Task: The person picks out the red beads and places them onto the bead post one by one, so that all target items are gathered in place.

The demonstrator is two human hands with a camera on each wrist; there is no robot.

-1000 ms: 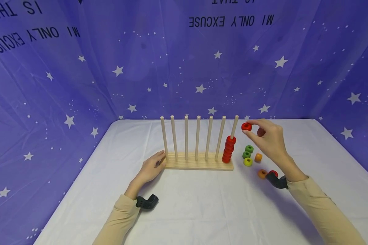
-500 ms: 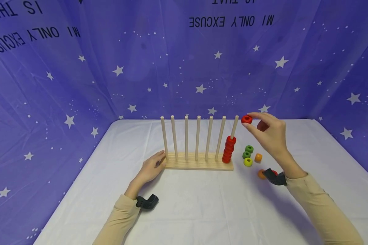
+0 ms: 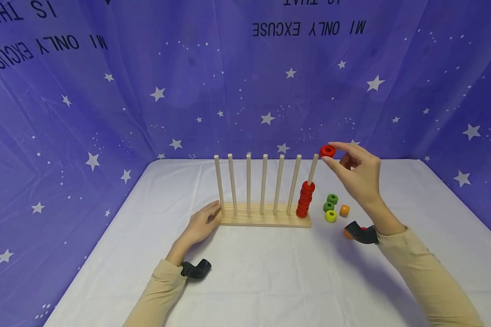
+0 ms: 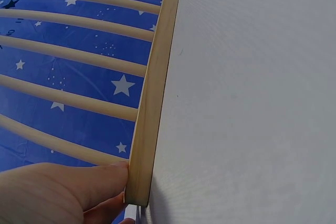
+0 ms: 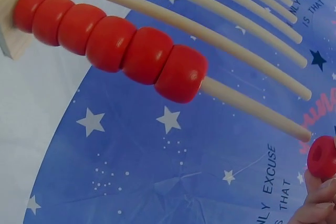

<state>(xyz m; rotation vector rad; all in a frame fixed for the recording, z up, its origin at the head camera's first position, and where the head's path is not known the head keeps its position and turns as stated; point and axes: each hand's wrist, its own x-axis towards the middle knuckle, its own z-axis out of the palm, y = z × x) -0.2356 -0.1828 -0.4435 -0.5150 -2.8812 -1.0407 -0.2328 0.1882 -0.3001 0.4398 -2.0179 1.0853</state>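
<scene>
My right hand point(image 3: 360, 175) pinches a red bead point(image 3: 327, 151) between thumb and fingertips. In the right wrist view the held bead point(image 5: 323, 157) is just beyond the tip of the end peg point(image 5: 257, 109). Several red beads point(image 3: 305, 200) are stacked on that rightmost peg, its upper part bare. The wooden bead rack has a flat base point(image 3: 266, 220) with a row of upright pegs; the others carry nothing. My left hand point(image 3: 202, 223) grips the base's left end, with the thumb point(image 4: 100, 179) against the wood in the left wrist view.
Right of the rack lie two green beads point(image 3: 332, 199), a yellow bead point(image 3: 330, 216) and an orange bead point(image 3: 344, 210). Another orange bead point(image 3: 348, 233) and a red one are partly hidden behind the right wrist's black mount point(image 3: 362, 234). A white cloth point(image 3: 249, 272) covers the table.
My right hand has risen with the red bead, from beside the end peg's upper part to its tip, and shifted slightly left at the end. The left hand stays still.
</scene>
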